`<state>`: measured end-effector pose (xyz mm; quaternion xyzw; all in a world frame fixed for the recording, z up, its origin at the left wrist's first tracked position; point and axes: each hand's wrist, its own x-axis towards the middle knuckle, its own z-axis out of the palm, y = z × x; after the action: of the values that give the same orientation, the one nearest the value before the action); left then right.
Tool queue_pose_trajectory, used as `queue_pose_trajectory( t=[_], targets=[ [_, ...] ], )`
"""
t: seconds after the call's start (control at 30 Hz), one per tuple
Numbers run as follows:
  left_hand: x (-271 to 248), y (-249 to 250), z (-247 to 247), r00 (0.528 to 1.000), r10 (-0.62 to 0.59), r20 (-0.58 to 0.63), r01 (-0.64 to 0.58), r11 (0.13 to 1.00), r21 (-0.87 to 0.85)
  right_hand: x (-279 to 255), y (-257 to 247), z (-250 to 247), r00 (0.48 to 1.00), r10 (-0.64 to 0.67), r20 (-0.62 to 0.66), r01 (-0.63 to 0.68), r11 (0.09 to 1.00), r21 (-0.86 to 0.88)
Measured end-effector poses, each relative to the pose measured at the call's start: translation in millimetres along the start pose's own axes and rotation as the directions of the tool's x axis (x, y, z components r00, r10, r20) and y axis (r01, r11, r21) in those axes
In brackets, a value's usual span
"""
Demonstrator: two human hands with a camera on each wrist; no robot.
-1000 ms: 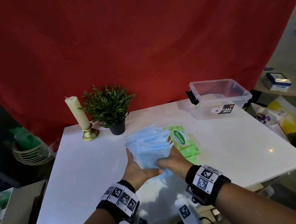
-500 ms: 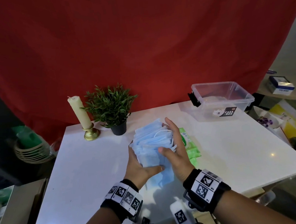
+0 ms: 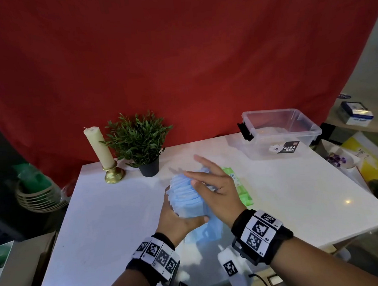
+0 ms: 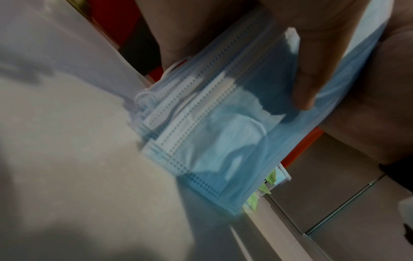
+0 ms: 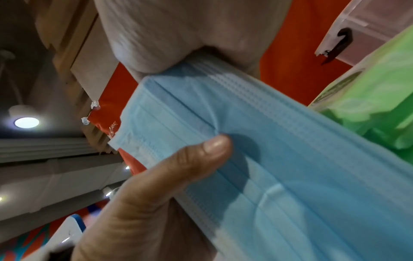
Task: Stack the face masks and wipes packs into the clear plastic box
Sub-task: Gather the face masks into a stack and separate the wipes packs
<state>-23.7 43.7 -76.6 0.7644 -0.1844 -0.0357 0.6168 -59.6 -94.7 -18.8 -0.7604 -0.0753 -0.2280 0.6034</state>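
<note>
Head view: the stack of blue face masks [image 3: 187, 198] is held on edge above the white table [image 3: 100, 225], near its front middle. The left hand [image 3: 177, 221] grips the stack from the left and below, thumb [image 3: 199, 220] curled across its near face. The right hand [image 3: 217, 192] lies flat against the stack's right side, fingers [image 3: 203, 161] straight and slightly spread. Right wrist view: the right thumb [image 5: 201, 155] presses on the mask fabric.

The green wipes pack [image 3: 241, 188] lies flat on the table just right of the stack, partly hidden by the right hand.

The clear plastic box [image 3: 280, 132] stands open at the table's far right corner, well apart from the hands.

A candle [image 3: 98, 148] and potted plant [image 3: 139, 141] stand at the far left.
</note>
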Motion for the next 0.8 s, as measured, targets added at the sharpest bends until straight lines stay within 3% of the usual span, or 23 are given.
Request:
queue_pose_trajectory(
  t=[0.23,0.37,0.43,0.5,0.57,0.6,0.7,0.8],
  targets=[
    [3.8,7.7,10.2,0.997,0.039,-0.060,-0.026,0.979,0.203,4.6,1.7,2.0,0.993,0.068,0.101,-0.050,0.984,-0.173],
    [4.2,9.9,7.6,0.995,0.022,-0.093,-0.007,0.986,0.164,8.5,-11.1,-5.5,0.977,0.089,0.192,-0.017,0.938,-0.347],
    [3.4,10.5,1.7,0.993,-0.020,-0.113,0.031,0.995,0.098,15.3,-29.7,-15.2,0.926,0.155,0.345,0.075,0.818,-0.570],
    [1.4,12.1,-2.8,0.994,-0.057,-0.093,0.062,0.997,0.053,22.1,-48.5,-21.0,0.855,0.146,0.498,0.323,0.601,-0.731],
    [7.1,11.5,-1.2,0.991,-0.106,-0.076,0.109,0.993,0.039,28.5,-57.4,-19.9,0.764,0.151,0.627,0.533,0.401,-0.745],
    [11.7,10.5,0.7,0.986,-0.146,-0.077,0.150,0.988,0.048,31.2,-58.0,-17.5,0.729,0.191,0.657,0.577,0.346,-0.740],
    [17.9,15.6,6.1,0.987,-0.157,-0.043,0.162,0.958,0.238,34.0,-54.8,-8.1,0.716,0.265,0.645,0.575,0.300,-0.761],
    [14.3,8.7,3.5,0.991,-0.131,-0.015,0.131,0.963,0.237,32.3,-51.6,-4.5,0.748,0.245,0.617,0.539,0.318,-0.780]
  ],
)
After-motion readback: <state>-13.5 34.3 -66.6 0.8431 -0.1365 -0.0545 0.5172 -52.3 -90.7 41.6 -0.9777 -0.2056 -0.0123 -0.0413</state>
